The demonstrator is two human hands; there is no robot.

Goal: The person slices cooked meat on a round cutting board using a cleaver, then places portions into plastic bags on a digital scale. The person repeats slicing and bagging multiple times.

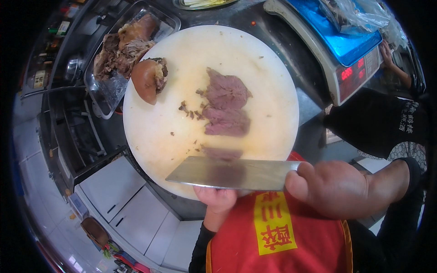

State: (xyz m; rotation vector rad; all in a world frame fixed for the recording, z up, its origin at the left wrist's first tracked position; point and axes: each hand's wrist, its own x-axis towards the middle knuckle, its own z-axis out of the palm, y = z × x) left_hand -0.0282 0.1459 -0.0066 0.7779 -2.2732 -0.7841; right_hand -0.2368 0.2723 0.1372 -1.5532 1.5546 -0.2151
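My right hand (337,189) grips the handle of a broad cleaver (227,174) whose blade spans the near edge of a round white cutting board (268,82). Just below the blade's edge is my left hand (216,198); the blade hides its fingers. Sliced cooked meat (226,93), dark pinkish-brown, lies in the middle of the board, with a smaller piece (221,153) near the blade and crumbs to its left. A brown-skinned chunk of meat (148,82) rests at the board's left edge.
A metal tray (102,98) with more cooked meat stands at the upper left. At the upper right is a digital scale (314,43) carrying a blue tray (348,48) and plastic bags. Another person's arm (396,66) shows beyond it. White cabinets (132,204) stand at the lower left.
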